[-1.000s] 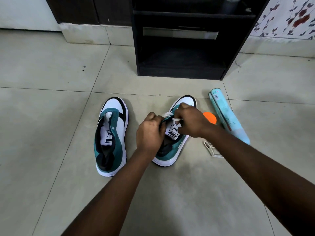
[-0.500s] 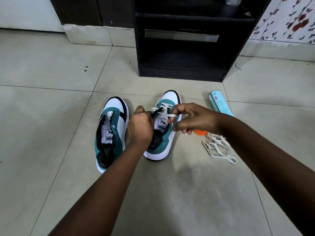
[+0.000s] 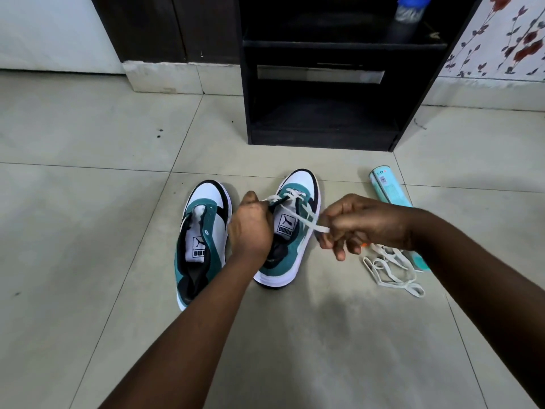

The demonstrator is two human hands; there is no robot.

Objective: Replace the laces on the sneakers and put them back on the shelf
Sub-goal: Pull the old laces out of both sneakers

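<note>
Two hands work one sneaker (image 3: 290,228): left hand (image 3: 250,228) grips its lace (image 3: 306,215), right hand (image 3: 361,224) pinches the lace's end.

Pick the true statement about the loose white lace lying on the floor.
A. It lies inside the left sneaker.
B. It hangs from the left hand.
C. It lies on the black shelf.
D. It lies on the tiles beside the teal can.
D: the loose white lace lies in a heap on the floor tiles next to the teal can.
</note>
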